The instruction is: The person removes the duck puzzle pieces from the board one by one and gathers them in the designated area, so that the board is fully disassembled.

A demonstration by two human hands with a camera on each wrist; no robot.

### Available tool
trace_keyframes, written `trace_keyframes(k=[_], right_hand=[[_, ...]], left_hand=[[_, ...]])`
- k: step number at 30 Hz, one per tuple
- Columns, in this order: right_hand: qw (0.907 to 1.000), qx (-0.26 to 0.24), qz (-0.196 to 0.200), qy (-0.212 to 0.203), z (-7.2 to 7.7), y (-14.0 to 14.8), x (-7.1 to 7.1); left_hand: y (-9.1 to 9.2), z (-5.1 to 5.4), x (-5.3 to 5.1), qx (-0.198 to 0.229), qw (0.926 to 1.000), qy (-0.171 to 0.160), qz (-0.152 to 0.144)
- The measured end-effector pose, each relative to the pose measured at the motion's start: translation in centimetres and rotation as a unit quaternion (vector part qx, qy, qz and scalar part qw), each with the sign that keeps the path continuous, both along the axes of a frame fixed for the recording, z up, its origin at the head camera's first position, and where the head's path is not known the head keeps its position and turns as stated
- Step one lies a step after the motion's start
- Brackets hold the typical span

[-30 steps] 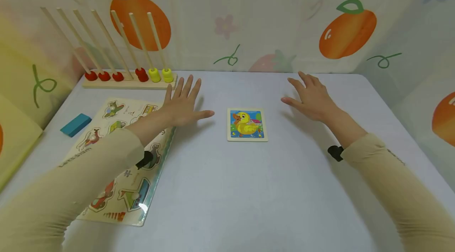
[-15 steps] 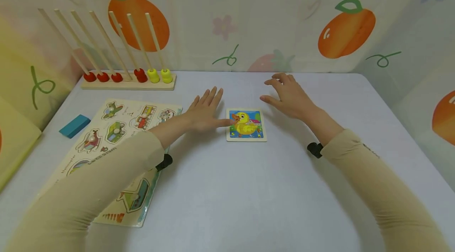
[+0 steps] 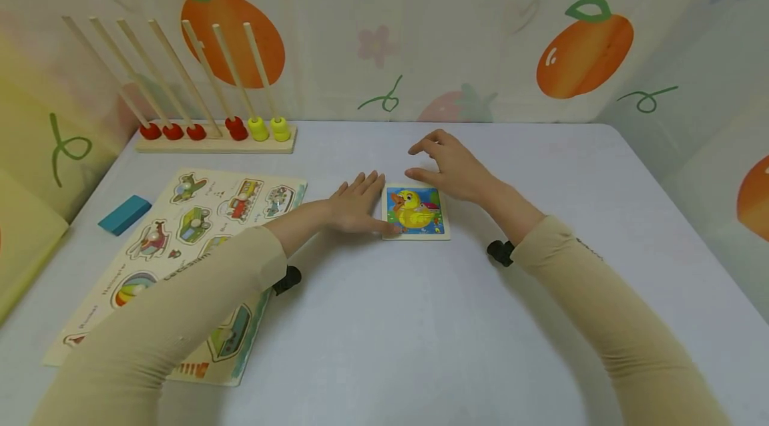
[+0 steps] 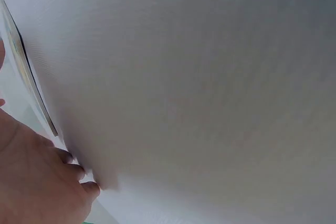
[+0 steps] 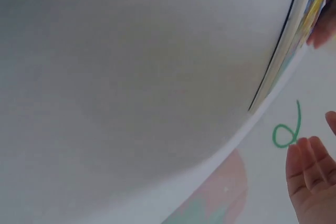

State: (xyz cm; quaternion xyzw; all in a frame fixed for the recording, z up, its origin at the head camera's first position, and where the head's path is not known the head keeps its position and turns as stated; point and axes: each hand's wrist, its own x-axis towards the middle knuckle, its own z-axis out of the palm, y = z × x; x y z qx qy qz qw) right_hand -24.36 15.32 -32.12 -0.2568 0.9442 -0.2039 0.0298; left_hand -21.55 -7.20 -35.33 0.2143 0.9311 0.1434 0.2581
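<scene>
A small square wooden duck puzzle [image 3: 420, 212] lies flat on the white table in the head view. My left hand [image 3: 354, 204] is at its left side, fingers extended, with the thumb over the puzzle's lower left corner. In the left wrist view, the left hand [image 4: 42, 182] has its fingertips close to the tabletop beside the puzzle [image 4: 25, 66]. Over the puzzle's upper right corner hovers my right hand [image 3: 456, 169], fingers loosely bent, thumb apart, holding nothing. The right wrist view shows a gap between the right hand [image 5: 312, 177] and the puzzle [image 5: 286, 51].
A knobbed vehicle puzzle board [image 3: 180, 239] lies at the left, partly under the left forearm. Behind it stands a wooden bead counter [image 3: 216, 143] with upright rods and red and yellow beads. A blue block [image 3: 125, 215] sits at the far left. Patterned cloth [image 3: 384, 32] hangs behind the table.
Both hands have moved inward toward the duck puzzle. The left came from over the board to the puzzle's left edge; the right shifted left to its upper right corner. The puzzle stayed put.
</scene>
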Motion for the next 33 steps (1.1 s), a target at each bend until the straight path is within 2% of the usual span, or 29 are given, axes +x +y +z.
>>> trace_keyframes(k=[7,18,25,33], right_hand=[[0.9988,-0.020,0.019,-0.040,0.0,-1.7,0.1],[0.9965,-0.004,0.042,-0.071,-0.2,-2.7,0.1],[0.9922,0.001,0.056,-0.111,-1.0,-2.9,-0.2],[0.9903,0.007,0.076,-0.115,-1.4,-3.2,0.0]], left_hand=[[-0.2,-0.1,0.0,-0.005,0.9999,-0.004,-0.008],[-0.2,-0.5,0.1,-0.015,0.9997,-0.003,-0.018],[-0.3,-0.3,0.3,-0.016,0.9997,-0.007,-0.018],[-0.3,-0.6,0.1,-0.020,0.9995,-0.005,-0.023]])
